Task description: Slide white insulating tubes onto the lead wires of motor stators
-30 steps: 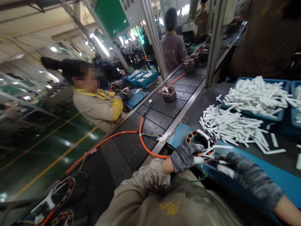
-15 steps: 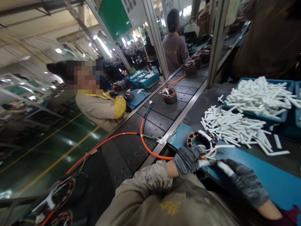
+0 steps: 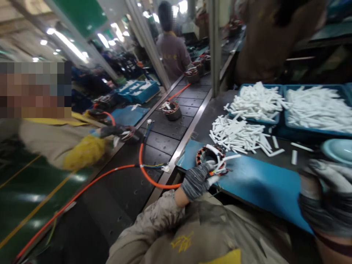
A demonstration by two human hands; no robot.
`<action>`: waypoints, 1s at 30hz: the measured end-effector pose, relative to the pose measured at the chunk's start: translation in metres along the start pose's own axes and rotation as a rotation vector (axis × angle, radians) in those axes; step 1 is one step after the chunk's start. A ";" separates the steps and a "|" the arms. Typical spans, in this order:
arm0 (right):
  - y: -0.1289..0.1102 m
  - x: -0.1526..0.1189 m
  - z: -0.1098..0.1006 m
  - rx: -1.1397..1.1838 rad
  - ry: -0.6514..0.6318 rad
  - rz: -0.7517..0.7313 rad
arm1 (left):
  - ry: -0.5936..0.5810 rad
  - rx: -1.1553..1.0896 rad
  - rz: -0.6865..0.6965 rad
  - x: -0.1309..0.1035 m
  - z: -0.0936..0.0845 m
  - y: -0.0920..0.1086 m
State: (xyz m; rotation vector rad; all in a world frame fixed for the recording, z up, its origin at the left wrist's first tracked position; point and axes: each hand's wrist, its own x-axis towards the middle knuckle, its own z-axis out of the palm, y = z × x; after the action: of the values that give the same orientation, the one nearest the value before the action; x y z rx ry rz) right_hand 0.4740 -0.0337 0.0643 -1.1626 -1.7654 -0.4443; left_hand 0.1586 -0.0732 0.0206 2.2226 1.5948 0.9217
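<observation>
A motor stator [image 3: 202, 156] with copper windings lies on the blue mat at the bench's left end. My left hand [image 3: 195, 182], in a grey striped glove with white fingertips, is closed on the stator's lead wires [image 3: 220, 169] at its near side. White sleeves cover some of these wires. An orange cable [image 3: 162, 186] runs from beside this hand onto the conveyor. At the far right, my right hand [image 3: 327, 198], also gloved, is blurred beside a pale blue bowl [image 3: 339, 150]. Its fingers look stretched out, and I see nothing held in them.
A pile of white tubes [image 3: 238, 134] lies behind the blue mat [image 3: 261, 187]. Two blue bins [image 3: 280, 117] hold more. Another stator [image 3: 172, 111] sits on the conveyor [image 3: 165, 143]. Across it, a co-worker's gloved hand [image 3: 111, 132] is at a stator. A metal post [image 3: 215, 55] stands beyond.
My right hand has left the wires and moved right to the bowl. My left hand stays at the stator. The view has turned right, and the co-worker's stator is now at the conveyor edge.
</observation>
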 end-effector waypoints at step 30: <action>-0.011 0.078 0.162 -0.063 -0.881 0.004 | 0.097 0.166 0.195 0.007 -0.003 -0.004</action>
State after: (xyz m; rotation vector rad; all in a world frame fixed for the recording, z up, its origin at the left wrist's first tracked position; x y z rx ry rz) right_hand 0.3745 0.1156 0.0533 -1.5394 -2.4945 0.0508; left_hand 0.1553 -0.0654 0.0235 2.5200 1.5693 0.9947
